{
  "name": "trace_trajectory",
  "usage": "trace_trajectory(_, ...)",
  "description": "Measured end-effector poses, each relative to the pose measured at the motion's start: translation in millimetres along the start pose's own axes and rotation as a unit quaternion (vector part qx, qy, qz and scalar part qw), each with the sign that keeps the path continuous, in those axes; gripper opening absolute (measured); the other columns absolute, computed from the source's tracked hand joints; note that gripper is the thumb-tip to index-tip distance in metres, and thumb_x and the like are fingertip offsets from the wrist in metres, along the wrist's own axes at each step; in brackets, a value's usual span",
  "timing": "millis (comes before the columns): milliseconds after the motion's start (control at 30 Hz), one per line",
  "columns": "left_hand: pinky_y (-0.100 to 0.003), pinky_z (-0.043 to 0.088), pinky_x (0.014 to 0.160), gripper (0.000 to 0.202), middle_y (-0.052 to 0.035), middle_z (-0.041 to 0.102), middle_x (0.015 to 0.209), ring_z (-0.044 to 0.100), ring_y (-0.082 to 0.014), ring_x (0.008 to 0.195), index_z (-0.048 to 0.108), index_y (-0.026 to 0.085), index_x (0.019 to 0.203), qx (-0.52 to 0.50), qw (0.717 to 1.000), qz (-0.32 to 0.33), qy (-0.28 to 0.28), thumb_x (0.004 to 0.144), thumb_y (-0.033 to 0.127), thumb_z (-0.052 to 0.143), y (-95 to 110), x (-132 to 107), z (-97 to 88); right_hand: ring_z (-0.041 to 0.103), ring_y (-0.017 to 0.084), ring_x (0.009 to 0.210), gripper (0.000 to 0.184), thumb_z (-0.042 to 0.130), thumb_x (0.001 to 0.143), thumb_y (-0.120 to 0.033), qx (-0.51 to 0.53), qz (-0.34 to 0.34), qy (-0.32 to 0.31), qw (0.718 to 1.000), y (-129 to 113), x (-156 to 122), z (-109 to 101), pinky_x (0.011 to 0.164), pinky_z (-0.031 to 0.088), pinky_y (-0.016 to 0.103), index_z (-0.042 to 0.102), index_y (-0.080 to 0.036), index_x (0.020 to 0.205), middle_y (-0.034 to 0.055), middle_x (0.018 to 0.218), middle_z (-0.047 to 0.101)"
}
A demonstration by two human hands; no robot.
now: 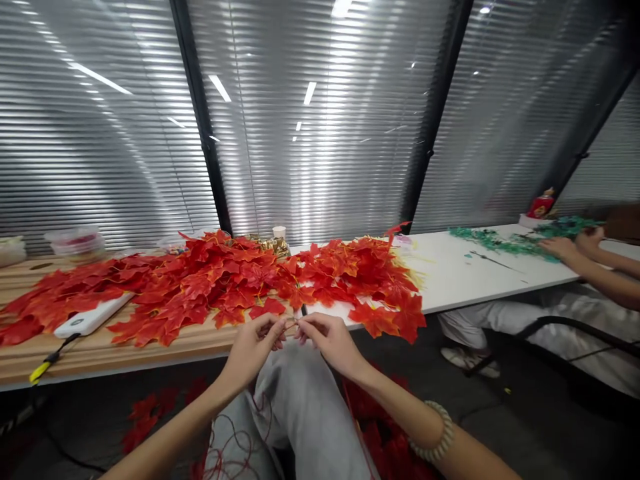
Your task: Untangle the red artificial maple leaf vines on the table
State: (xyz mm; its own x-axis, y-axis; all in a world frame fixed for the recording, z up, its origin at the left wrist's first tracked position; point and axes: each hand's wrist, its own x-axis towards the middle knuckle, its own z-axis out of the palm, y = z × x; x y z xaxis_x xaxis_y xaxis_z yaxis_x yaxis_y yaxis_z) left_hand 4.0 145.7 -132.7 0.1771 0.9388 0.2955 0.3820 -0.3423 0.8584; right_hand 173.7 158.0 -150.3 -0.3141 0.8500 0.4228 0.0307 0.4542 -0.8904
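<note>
Head view: left hand point(253, 347) and right hand point(327, 340) meeting fingertip to fingertip, pinching a small thin stem piece point(291, 324) beside red fabric maple leaves point(220, 280) on counter point(465, 277).

A white power bank point(90, 318) lies among red leaves point(210, 283) — a paper cup point(279, 232) behind, green sprigs point(500, 241) far right.

The scene is viewed from one head-worn camera, aimed forward and down toward the table point(150, 343). The table edge is seen close, just below centre; window blinds point(325, 133) are seen behind the table.
</note>
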Motion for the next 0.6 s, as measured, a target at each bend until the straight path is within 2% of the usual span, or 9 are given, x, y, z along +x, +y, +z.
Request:
trace_trajectory(133, -0.027, 0.047, 0.065, 0.025, -0.0041, 0.067, 0.075, 0.060, -0.0176, 0.071, 0.063, 0.018, 0.079, 0.144, 0.988, 0.053, 0.011, 0.082, 0.035, 0.044, -42, 28, -17.1, 0.059, 0.014, 0.065, 0.027, 0.058, 0.075, -0.039, 0.120, 0.066, 0.090, 0.986, 33, 30, -5, 0.052, 0.042, 0.021, 0.064, -0.013, 0.075, 0.0062, 0.073, 0.065)
trace_trajectory(267, -0.030, 0.046, 0.076, 0.026, -0.0074, 0.068, 0.092, 0.061, -0.0195, 0.085, 0.062, 0.018, 0.092, 0.230, 0.970, 0.061, 0.057, 0.083, 0.029, 0.039, -87, 82, -23.6, 0.061, 0.016, 0.073, 0.028, 0.069, 0.065, -0.039, 0.200, 0.102, 0.132, 0.966, 61, 63, -10, 0.066, 0.048, 0.026, 0.064, -0.013, 0.069, 0.0082, 0.086, 0.065)
trace_trajectory(367, -0.031, 0.043, 0.085, 0.030, -0.0087, 0.065, 0.104, 0.059, -0.0189, 0.096, 0.060, 0.018, 0.102, 0.264, 0.961, 0.068, 0.043, 0.083, 0.021, 0.037, -102, 131, -9.0, 0.063, 0.018, 0.076, 0.028, 0.071, 0.063, -0.037, 0.281, 0.118, 0.137, 0.943, 75, 86, -14, 0.076, 0.049, 0.031, 0.061, -0.012, 0.067, 0.0084, 0.080, 0.066)
trace_trajectory(433, -0.030, 0.043, 0.082, 0.029, -0.0093, 0.066, 0.100, 0.060, -0.0196, 0.094, 0.061, 0.018, 0.102, 0.276, 0.958, 0.065, 0.032, 0.082, 0.021, 0.039, -104, 157, 6.2, 0.064, 0.018, 0.074, 0.029, 0.072, 0.061, -0.037, 0.316, 0.122, 0.141, 0.930, 80, 100, -17, 0.075, 0.050, 0.032, 0.057, -0.012, 0.065, 0.0076, 0.074, 0.066)
trace_trajectory(500, -0.031, 0.043, 0.077, 0.027, -0.0100, 0.068, 0.092, 0.061, -0.0209, 0.087, 0.062, 0.017, 0.098, 0.291, 0.955, 0.057, 0.028, 0.081, 0.024, 0.042, -106, 176, 19.9, 0.065, 0.018, 0.069, 0.031, 0.074, 0.060, -0.036, 0.328, 0.125, 0.143, 0.925, 81, 114, -21, 0.071, 0.051, 0.031, 0.054, -0.013, 0.064, 0.0064, 0.070, 0.066)
trace_trajectory(600, -0.031, 0.041, 0.074, 0.024, -0.0094, 0.068, 0.083, 0.060, -0.0223, 0.083, 0.064, 0.017, 0.091, 0.310, 0.949, 0.049, 0.027, 0.078, 0.027, 0.048, -110, 191, 32.2, 0.064, 0.016, 0.063, 0.031, 0.072, 0.061, -0.037, 0.313, 0.111, 0.137, 0.933, 82, 141, -26, 0.064, 0.051, 0.028, 0.052, -0.013, 0.065, 0.0043, 0.066, 0.064)
